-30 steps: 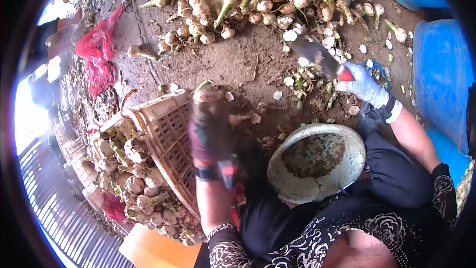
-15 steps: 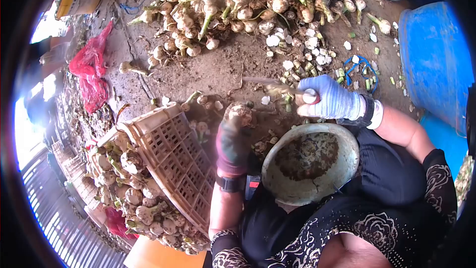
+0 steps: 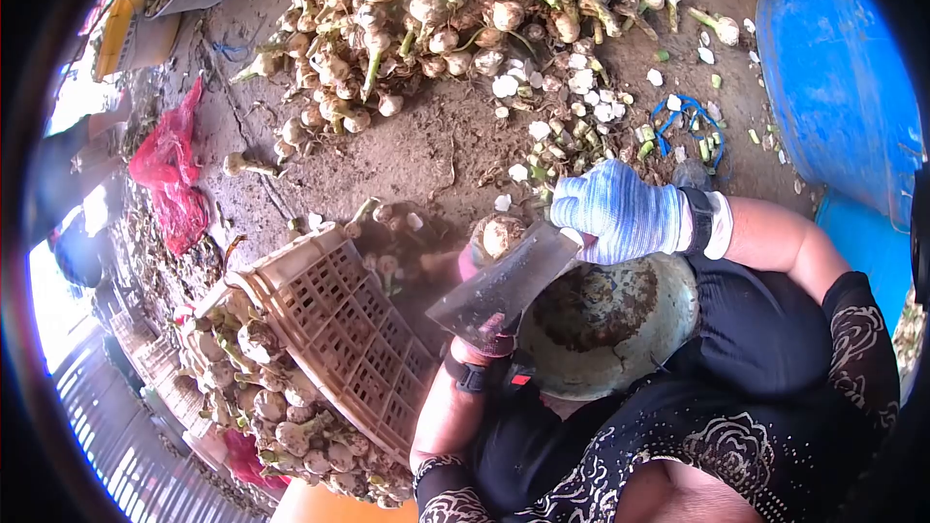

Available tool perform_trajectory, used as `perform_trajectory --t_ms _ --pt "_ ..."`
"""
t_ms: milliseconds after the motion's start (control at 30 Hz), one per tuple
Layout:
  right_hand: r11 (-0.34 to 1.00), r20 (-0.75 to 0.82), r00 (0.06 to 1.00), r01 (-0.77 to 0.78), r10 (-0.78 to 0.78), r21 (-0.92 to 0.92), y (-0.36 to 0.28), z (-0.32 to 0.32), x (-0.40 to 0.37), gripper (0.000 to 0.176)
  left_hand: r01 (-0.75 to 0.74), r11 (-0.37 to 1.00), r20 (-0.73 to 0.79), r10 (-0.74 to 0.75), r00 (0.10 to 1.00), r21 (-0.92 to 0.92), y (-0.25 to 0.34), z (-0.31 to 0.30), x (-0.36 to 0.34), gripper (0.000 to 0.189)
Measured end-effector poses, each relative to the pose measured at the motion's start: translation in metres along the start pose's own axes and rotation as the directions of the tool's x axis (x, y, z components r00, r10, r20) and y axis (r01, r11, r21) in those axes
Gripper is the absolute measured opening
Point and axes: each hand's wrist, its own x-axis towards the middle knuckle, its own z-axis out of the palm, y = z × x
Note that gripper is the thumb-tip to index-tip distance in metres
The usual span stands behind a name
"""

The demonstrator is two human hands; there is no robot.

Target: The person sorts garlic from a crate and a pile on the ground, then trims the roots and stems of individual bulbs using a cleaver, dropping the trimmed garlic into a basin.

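Note:
My right hand [image 3: 620, 213], in a blue-and-white knit glove, is closed round the handle of a broad-bladed knife [image 3: 506, 281]. The wide flat blade reaches left across my left hand [image 3: 492, 337], hiding much of it. That hand wears a dark pinkish glove and grips a garlic bulb [image 3: 502, 234], which shows just above the blade's upper edge. Below the right hand, a worn pale basin [image 3: 678, 315] with brown dirt inside rests at my lap.
A big garlic heap [image 3: 426, 29] lies on the dirt floor ahead. A tilted plastic crate [image 3: 339, 305] stands left beside more garlic bulbs [image 3: 281, 407]. Cut stem pieces [image 3: 562, 145] litter the floor. Blue barrels [image 3: 838, 87] stand right, a red net bag [image 3: 172, 174] left.
The knife has swung from pointing left above the bulb to lying broad side up across my left hand. My right hand has come lower and nearer the bulb.

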Motion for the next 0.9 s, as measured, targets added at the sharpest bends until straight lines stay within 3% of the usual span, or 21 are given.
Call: perform_trajectory --t_ms 233,267,300,333,367,400,433,467,500,533,567,600,667,733,767,800,833,867,900 --pt "1.0 0.022 1.0 0.001 0.0 -0.03 -0.004 -0.002 -0.004 0.024 -0.004 0.982 -0.051 -0.006 0.999 -0.188 -0.004 0.01 -0.006 0.041" --pt "0.999 -0.003 1.0 -0.023 0.023 -0.043 -0.002 0.001 -0.005 0.023 0.06 0.981 -0.05 -0.052 0.997 0.184 -0.023 -0.004 -0.014 0.041" --pt "0.997 -0.026 0.999 -0.046 0.044 -0.056 0.0 0.006 -0.006 0.023 0.114 0.841 -0.065 -0.094 0.993 0.529 -0.032 -0.013 -0.018 0.04" --pt "0.995 -0.025 0.999 -0.037 0.035 -0.087 0.012 0.011 -0.008 0.02 0.113 0.842 -0.064 -0.093 0.994 0.528 -0.016 -0.008 -0.011 0.04" --pt "0.977 0.013 0.981 -0.192 0.194 -0.095 0.02 0.017 -0.009 0.017 0.29 0.945 0.158 -0.313 0.937 0.152 0.005 -0.002 -0.004 0.038" --pt "0.934 0.045 0.937 -0.339 0.346 -0.111 0.031 0.021 -0.008 0.015 0.51 0.838 0.437 -0.392 0.81 -0.194 0.032 0.008 0.003 0.035" --pt "0.907 0.069 0.91 -0.395 0.408 -0.145 0.056 0.027 -0.014 0.013 0.295 0.953 0.401 -0.296 0.867 0.065 0.055 0.027 0.003 0.027" --pt "0.877 0.104 0.877 -0.448 0.469 -0.174 0.072 0.032 -0.026 0.011 0.229 0.973 0.371 -0.207 0.905 -0.016 0.058 0.034 0.002 0.024" --pt "0.857 -0.019 0.875 -0.477 0.483 -0.197 0.069 0.029 -0.027 0.015 0.289 0.957 0.312 -0.277 0.909 0.008 0.054 0.031 0.005 0.025" --pt "0.858 -0.009 0.878 -0.471 0.479 -0.204 0.066 0.027 -0.027 0.015 0.35 0.936 0.255 -0.344 0.904 0.026 0.051 0.027 0.011 0.027" --pt "0.856 -0.049 0.855 -0.513 0.517 0.065 0.06 0.025 -0.028 0.02 0.447 0.892 0.248 -0.449 0.858 0.068 0.055 0.02 0.014 0.025" --pt "0.797 -0.082 0.825 -0.507 0.559 0.328 0.052 0.017 -0.023 0.024 0.443 0.894 0.245 -0.445 0.861 0.065 0.049 0.02 0.015 0.025" --pt "0.782 -0.087 0.852 -0.428 0.517 0.453 0.031 0.008 -0.017 0.027 0.292 0.943 0.183 -0.318 0.93 0.157 0.031 0.019 0.011 0.024" --pt "0.847 -0.021 0.913 -0.369 0.407 0.383 0.01 -0.005 -0.01 0.023 0.253 0.961 0.229 -0.272 0.935 0.11 0.021 0.011 0.011 0.023" --pt "0.886 -0.098 0.937 -0.277 0.334 0.372 0.005 0.0 -0.012 0.018 0.29 0.923 0.259 -0.353 0.899 0.253 0.014 0.005 0.01 0.021" --pt "0.94 -0.038 0.976 -0.196 0.215 0.28 0.003 -0.005 -0.012 0.015 0.318 0.863 0.272 -0.439 0.856 0.392 0.011 0.0 0.008 0.021" --pt "0.962 -0.019 0.988 -0.145 0.153 0.23 0.002 -0.004 -0.013 0.014 -0.32 0.883 0.432 0.154 0.889 0.344 0.025 0.005 0.009 0.032" --pt "0.979 0.002 0.996 -0.091 0.093 0.181 0.0 -0.002 -0.014 0.014 0.261 0.965 0.133 -0.254 0.958 -0.038 0.044 0.023 -0.004 0.046" --pt "0.979 0.003 0.996 -0.091 0.092 0.183 0.002 0.002 -0.016 0.014 0.226 0.973 0.187 -0.213 0.959 -0.049 0.035 0.022 -0.003 0.049"
